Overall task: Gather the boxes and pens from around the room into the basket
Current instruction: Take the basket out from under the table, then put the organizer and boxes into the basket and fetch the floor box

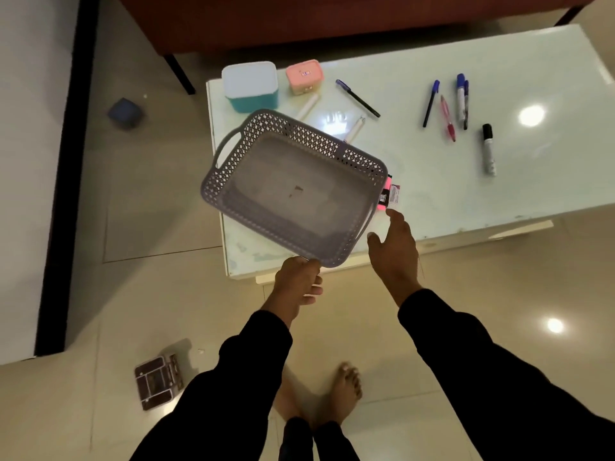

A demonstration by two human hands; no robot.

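Observation:
My left hand [299, 281] grips the near corner of an empty grey perforated basket [233, 154], held tilted over the left part of the white glass table [499, 201]. My right hand [396, 247] hovers by the basket's right handle, fingers relaxed, fingertips near a pink highlighter [388, 194] half hidden behind the basket. On the table lie a teal box with a white lid [250, 85], a small pink box [304, 76], several pens and markers [461, 101], a black pen [357, 98] and a black-capped marker [488, 149].
A dark red sofa [299, 21] stands behind the table. On the tiled floor lie a blue cube-shaped box [125, 113] at the left and a brown patterned box [158, 382] near my bare feet [346, 387]. A white cabinet with a dark edge [33, 161] runs along the left.

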